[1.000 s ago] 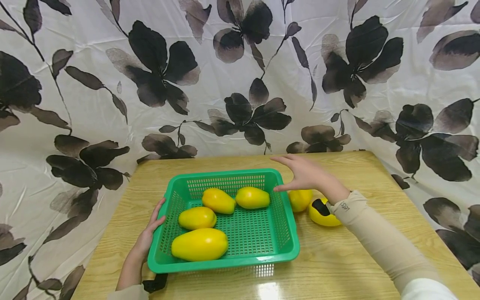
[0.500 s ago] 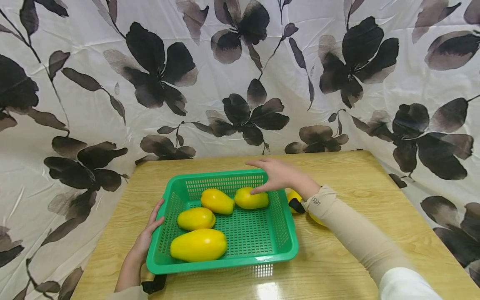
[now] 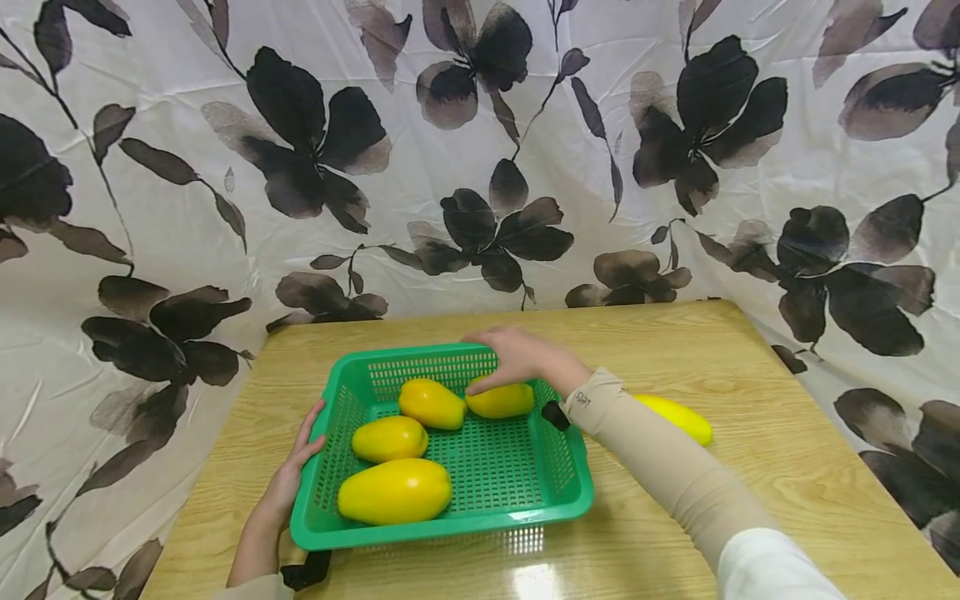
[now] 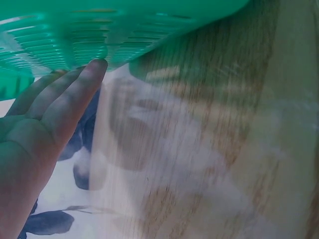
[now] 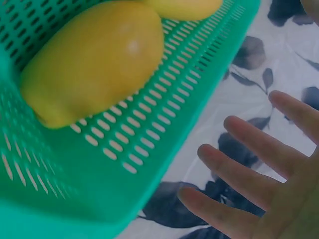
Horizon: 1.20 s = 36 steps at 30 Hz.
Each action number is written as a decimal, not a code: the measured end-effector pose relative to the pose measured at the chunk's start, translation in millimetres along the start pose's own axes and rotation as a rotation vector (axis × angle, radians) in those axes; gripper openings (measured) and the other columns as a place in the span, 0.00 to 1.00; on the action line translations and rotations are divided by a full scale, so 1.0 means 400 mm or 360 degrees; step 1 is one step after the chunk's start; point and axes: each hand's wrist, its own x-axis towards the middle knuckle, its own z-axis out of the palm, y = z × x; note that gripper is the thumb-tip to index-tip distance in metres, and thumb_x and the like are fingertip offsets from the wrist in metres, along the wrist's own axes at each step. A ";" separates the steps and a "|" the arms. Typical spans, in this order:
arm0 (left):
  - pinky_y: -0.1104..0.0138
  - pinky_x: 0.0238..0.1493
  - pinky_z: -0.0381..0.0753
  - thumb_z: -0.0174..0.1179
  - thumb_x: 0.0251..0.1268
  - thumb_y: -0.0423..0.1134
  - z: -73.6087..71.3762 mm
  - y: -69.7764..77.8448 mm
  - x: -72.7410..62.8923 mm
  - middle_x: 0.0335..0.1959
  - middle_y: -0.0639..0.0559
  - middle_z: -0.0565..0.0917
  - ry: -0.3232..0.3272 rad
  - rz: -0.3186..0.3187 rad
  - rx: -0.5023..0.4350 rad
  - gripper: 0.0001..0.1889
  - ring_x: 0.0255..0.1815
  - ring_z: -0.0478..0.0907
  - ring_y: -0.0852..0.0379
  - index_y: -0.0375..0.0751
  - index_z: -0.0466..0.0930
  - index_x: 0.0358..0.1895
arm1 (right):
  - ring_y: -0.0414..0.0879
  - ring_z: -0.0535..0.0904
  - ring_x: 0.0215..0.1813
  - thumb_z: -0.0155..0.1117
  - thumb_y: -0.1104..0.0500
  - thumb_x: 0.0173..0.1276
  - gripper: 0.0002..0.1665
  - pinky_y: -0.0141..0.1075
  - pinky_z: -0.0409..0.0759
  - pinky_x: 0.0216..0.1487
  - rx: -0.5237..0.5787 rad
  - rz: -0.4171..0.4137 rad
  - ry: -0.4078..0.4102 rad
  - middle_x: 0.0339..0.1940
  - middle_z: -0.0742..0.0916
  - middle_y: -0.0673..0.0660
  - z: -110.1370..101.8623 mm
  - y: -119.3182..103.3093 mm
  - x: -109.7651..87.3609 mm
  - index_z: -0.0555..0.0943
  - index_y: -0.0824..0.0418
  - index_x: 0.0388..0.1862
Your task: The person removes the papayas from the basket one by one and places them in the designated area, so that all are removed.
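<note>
A green perforated plastic basket (image 3: 504, 467) holds several smooth yellow fruits, papaya-like in shape. The largest fruit (image 3: 395, 492) lies at the front left. My left hand (image 3: 283, 483) rests on the basket's left side; in the left wrist view its straight fingers (image 4: 75, 99) touch the outer wall. Over the far right of the basket, my right hand (image 3: 521, 360) reaches with thumb and fingers spread above the back right fruit (image 3: 504, 402). The right wrist view shows those fingers straight, apart from the fruit (image 5: 99, 59), and nothing in them.
Another yellow fruit (image 3: 678, 419) lies on the wooden table (image 3: 787, 467) right of the basket, partly behind my right sleeve (image 3: 660, 467). A floral cloth (image 3: 420, 167) hangs behind the table and at its sides.
My right hand has moved left from the basket's right rim to above the back right fruit. The sleeve now hides one of the two fruits outside. My left hand stays put.
</note>
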 end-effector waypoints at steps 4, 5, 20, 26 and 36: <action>0.77 0.47 0.67 0.30 0.75 0.46 0.001 0.001 0.000 0.71 0.45 0.25 0.0007 -0.0007 0.0002 0.28 0.68 0.34 0.39 0.60 0.30 0.73 | 0.51 0.65 0.65 0.66 0.37 0.52 0.49 0.42 0.62 0.62 0.0048 0.0043 -0.0073 0.66 0.70 0.55 0.016 -0.001 0.020 0.64 0.60 0.67; 0.77 0.47 0.66 0.30 0.75 0.46 0.001 0.001 0.000 0.71 0.45 0.25 0.0010 -0.0008 0.0006 0.28 0.68 0.34 0.39 0.59 0.30 0.73 | 0.50 0.65 0.65 0.66 0.36 0.52 0.49 0.42 0.62 0.62 0.0050 0.0065 -0.0095 0.66 0.70 0.55 0.020 0.000 0.025 0.64 0.60 0.67; 0.75 0.47 0.68 0.29 0.75 0.46 0.004 0.007 0.005 0.71 0.45 0.26 0.0001 -0.0021 -0.0006 0.28 0.67 0.38 0.41 0.60 0.30 0.72 | 0.52 0.61 0.67 0.65 0.36 0.52 0.47 0.45 0.61 0.63 0.0079 0.0389 -0.0302 0.68 0.67 0.54 0.067 0.001 0.065 0.65 0.55 0.68; 0.76 0.47 0.67 0.29 0.75 0.46 0.003 0.006 0.006 0.71 0.45 0.25 0.0000 -0.0025 -0.0003 0.28 0.68 0.35 0.39 0.60 0.29 0.72 | 0.53 0.61 0.67 0.65 0.35 0.51 0.49 0.45 0.61 0.62 0.0059 0.0522 -0.0384 0.69 0.66 0.55 0.082 -0.002 0.068 0.64 0.54 0.68; 0.75 0.46 0.68 0.28 0.75 0.46 0.002 0.002 0.005 0.71 0.45 0.24 0.0004 -0.0022 -0.0002 0.28 0.67 0.36 0.39 0.61 0.29 0.72 | 0.54 0.56 0.69 0.68 0.36 0.48 0.50 0.49 0.57 0.64 0.0170 0.0688 -0.0411 0.69 0.64 0.56 0.127 0.002 0.065 0.63 0.51 0.68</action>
